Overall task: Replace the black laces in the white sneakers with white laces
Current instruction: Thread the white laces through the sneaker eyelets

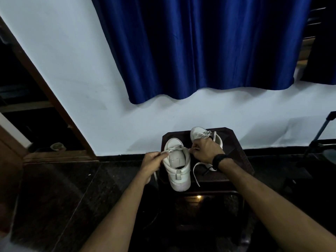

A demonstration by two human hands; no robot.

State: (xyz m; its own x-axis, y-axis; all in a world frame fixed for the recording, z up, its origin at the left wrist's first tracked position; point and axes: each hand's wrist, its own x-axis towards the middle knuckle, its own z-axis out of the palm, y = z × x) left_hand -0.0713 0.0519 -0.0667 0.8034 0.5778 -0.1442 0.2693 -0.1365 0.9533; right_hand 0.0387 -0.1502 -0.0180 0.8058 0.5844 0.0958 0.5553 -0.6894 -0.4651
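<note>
Hands (205, 151) on flat white lace (174, 148)

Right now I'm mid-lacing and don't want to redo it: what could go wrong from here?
1. The left hand and right hand each pinch an end of the white lace on the near sneaker; uneven pulling may leave unequal ends.
2. That sneaker's heel sits at the small dark table's front edge, so a tug toward you could tip it off.
3. The loose lace end could snag under your right wrist.
</note>
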